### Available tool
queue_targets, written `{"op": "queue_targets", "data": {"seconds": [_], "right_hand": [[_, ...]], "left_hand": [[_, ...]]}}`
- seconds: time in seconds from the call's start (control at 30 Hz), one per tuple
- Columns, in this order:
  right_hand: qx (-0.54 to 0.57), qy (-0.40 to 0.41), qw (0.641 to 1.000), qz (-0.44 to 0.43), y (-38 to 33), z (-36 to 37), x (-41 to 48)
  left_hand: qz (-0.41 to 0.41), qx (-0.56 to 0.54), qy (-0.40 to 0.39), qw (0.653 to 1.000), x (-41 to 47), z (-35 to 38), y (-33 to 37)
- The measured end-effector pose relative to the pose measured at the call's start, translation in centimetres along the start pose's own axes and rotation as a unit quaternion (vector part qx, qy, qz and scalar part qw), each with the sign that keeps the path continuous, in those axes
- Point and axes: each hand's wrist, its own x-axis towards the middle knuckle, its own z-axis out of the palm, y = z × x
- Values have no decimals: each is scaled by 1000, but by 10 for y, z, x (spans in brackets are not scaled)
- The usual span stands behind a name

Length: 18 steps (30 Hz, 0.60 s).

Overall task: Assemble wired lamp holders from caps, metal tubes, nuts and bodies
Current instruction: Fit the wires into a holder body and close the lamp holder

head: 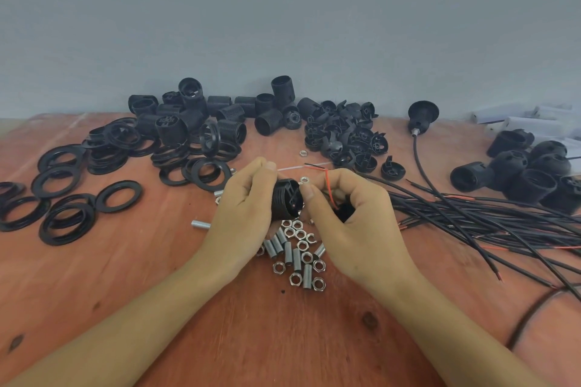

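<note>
Black ribbed body [284,199] on its side, gripped in the left hand [242,207], red wire [329,188] running into the curled right hand [349,217], nuts and metal tubes [297,256] heaped just below, caps [345,138] piled behind, black wires [471,217] fanned right.

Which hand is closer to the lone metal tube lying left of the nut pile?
Left. The left hand grips the threaded black body just right of the lone metal tube; the right hand sits farther right, past that body, curled round a black part.
</note>
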Motion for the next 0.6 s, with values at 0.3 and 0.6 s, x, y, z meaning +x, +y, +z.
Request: {"op": "queue_targets", "data": {"seconds": [0.3,0.6], "right_hand": [[-6,20,999,-34,0,0,-3],[17,15,1000,9,0,-2,-2]], "left_hand": [[-9,-14,11,1000,-1,1,-2],[-97,-112,16,989,-4,7,-1]]}}
